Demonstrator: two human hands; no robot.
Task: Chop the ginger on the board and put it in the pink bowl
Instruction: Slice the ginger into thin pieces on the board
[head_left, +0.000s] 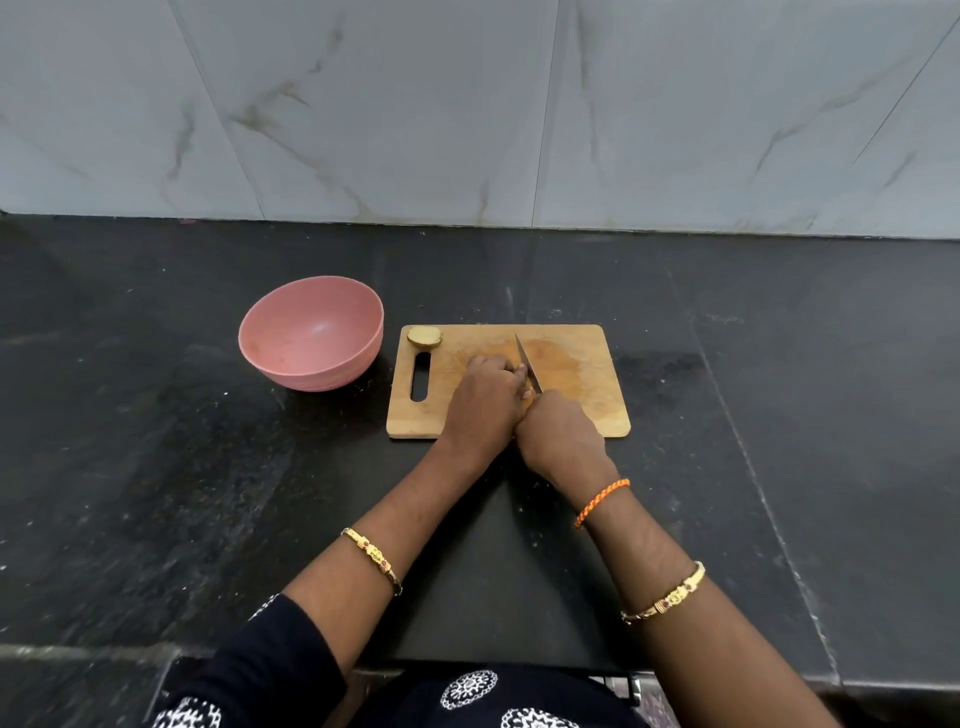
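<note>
1. Pink and smooth, the bowl (310, 332) sits on the counter (156, 415) just left of the board (571, 374); I see nothing in it, only faint marks on its inner wall.
2. The board is pale wood, a rectangle with rounded corners and an oblong handle slot (421, 376) near its left edge. Its middle is stained orange-brown.
3. A ginger piece (424, 336), a tan stub with its pale cut face up, lies at the board's far left corner, apart from both hands.
4. My left hand (485, 400) is curled fingers-down on the board's middle, pressing on something I can barely make out; only a small tan sliver shows at its right side.
5. My right hand (561, 436) is closed round the knife (527, 361) handle, which the fist hides. The thin steel blade runs away from me, right beside the left fingertips.
6. The counter is black speckled stone; the wall (467, 104) behind is grey veined tile.
</note>
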